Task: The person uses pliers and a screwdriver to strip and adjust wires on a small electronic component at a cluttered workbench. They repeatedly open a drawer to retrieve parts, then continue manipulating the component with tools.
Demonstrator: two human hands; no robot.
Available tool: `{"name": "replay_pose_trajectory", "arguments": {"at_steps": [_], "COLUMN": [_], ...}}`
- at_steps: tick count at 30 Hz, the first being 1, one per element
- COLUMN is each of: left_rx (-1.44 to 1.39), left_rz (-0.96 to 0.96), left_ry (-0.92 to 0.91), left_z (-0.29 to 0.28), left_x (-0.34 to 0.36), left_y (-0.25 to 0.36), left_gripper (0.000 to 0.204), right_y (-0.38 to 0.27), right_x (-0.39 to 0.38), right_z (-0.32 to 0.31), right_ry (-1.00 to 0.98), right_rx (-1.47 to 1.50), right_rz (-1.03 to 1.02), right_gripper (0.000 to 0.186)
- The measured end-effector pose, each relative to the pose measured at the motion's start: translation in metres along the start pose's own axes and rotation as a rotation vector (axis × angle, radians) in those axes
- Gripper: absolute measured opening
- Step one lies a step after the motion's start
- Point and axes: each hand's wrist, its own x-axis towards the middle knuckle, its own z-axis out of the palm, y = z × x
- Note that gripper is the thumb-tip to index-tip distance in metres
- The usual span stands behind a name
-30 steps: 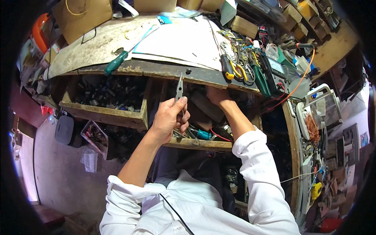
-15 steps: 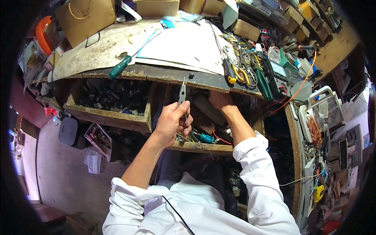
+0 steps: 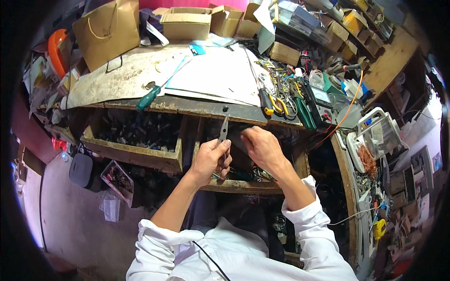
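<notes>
Pliers (image 3: 223, 132) stand nearly upright, long axis running near-to-far, closed nose pointing far toward the workbench edge (image 3: 187, 107), handles buried in the fist below. Left hand (image 3: 210, 159) is curled tight round the handles, thumb across the front, so the tool sticks out the far side of the fist, over an open drawer (image 3: 234, 185) full of small parts. Right hand (image 3: 261, 146) sits just right of the pliers, fingers bent together, fingertips near the tool's nose; whether it pinches anything can't be told, too small. Second open drawer (image 3: 133, 152) to the left holds dark hardware. On the bench top: green-handled screwdriver (image 3: 149, 98) lying diagonal, white paper sheet (image 3: 220, 75), yellow-handled tools (image 3: 276, 103) further right, brown paper bag (image 3: 107, 30) far left, cardboard boxes (image 3: 187, 21) far
</notes>
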Motion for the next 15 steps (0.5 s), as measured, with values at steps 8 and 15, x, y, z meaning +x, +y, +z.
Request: {"name": "replay_pose_trajectory", "arguments": {"at_steps": [8, 15], "left_rx": [0.257, 0.310], "left_rz": [0.050, 0.081], "left_ry": [-0.034, 0.004], "left_z": [0.004, 0.011], "left_x": [-0.001, -0.003], "left_y": [-0.009, -0.007], "left_gripper": [0.029, 0.033], "right_y": [-0.022, -0.024], "right_x": [0.015, 0.015], "right_z": [0.004, -0.009], "right_ry": [0.123, 0.078], "right_rx": [1.135, 0.977], "right_rz": [0.350, 0.412], "right_gripper": [0.015, 0.014]}}
